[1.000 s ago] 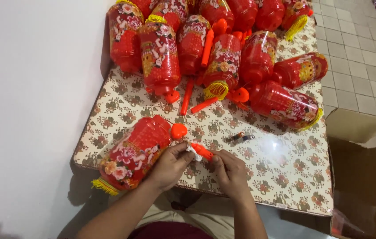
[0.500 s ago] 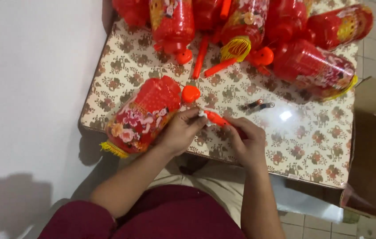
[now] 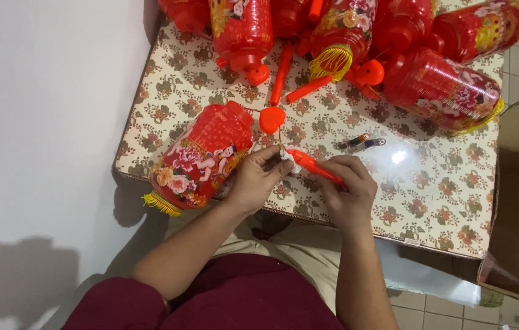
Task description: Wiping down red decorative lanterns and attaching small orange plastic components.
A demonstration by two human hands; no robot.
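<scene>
Fingers of the left hand (image 3: 258, 178) pinched a small white piece (image 3: 289, 157) – hard to make out – at the tip of an orange plastic stick (image 3: 314, 167), which the right hand (image 3: 348, 190) gripped; a red cylindrical paper lantern (image 3: 201, 157) lay just left.

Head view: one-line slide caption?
Left hand and right hand hold an orange stick over a floral table, beside a red lantern.
</scene>
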